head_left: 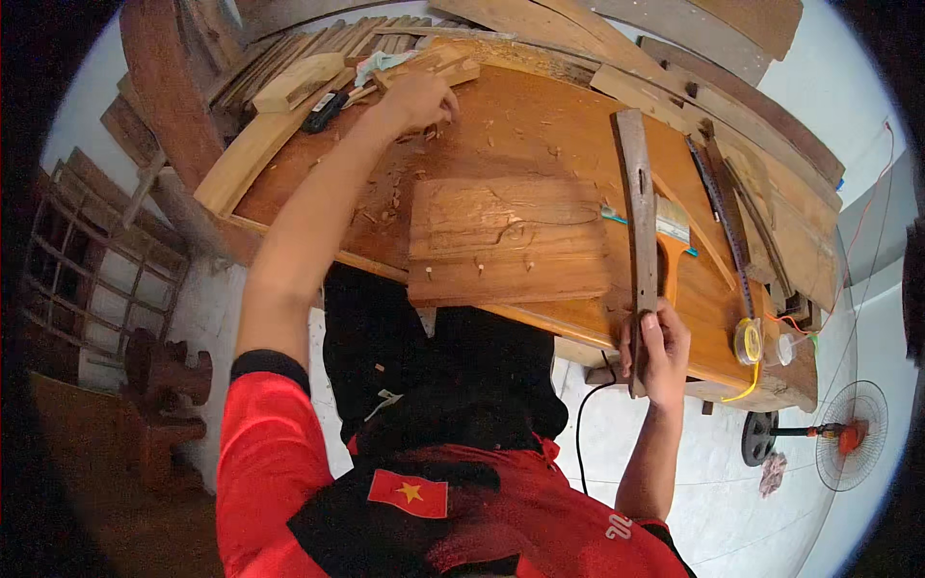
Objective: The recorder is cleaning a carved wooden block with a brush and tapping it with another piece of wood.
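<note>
My right hand (660,349) is closed around the lower end of a long, dark wooden strip (637,193), which points away from me over the table's right half. My left hand (421,102) reaches to the far left, fingers curled down over wood shavings, next to light wood blocks (453,69); whatever may be in the fingers is hidden. Between my arms, at the near table edge, lies a brown wooden board (501,275) with a shallow carved outline and several small pale spots in a row.
On the wooden table (540,106), shavings lie scattered. A wide brush (672,231) is beside the strip; a yellow tape roll (748,341) sits at the right edge. A black object (325,112) lies far left. Planks border the table; a fan (852,435) stands right.
</note>
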A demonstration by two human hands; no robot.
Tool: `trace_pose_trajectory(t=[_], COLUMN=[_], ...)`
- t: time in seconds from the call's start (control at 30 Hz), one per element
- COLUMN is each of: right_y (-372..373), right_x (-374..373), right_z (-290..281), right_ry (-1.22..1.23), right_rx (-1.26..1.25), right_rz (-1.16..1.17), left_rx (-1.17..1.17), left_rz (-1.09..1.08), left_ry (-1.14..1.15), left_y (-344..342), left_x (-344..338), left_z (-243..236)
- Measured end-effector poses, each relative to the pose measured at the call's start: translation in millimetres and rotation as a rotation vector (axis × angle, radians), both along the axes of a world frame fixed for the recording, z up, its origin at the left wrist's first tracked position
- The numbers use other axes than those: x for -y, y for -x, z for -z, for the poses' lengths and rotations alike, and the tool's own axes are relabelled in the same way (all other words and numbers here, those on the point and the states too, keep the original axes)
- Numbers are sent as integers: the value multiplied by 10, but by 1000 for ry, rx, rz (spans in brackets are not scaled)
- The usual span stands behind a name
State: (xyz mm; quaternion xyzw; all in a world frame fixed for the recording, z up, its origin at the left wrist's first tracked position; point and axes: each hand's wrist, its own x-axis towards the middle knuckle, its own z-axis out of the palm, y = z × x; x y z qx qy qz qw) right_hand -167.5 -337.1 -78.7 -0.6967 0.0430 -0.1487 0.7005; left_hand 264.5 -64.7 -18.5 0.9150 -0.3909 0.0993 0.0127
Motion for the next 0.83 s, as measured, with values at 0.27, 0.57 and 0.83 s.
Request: trace_pose_trajectory(t=[0.27, 0.57, 0.83], right_y=[44, 61, 13], right_x=[72, 104, 65], right_z=[36, 36, -72], right_ry=[-53, -64, -92], right_rx=[21, 15, -48], right_rz=[-40, -32, -24], left_rx=[45, -740, -719], left_rz=[88, 409, 398], left_ry=[-255, 781, 486], left_y=[-155, 1446, 2095], left_x=[166, 534, 435], left_z=[117, -490, -518])
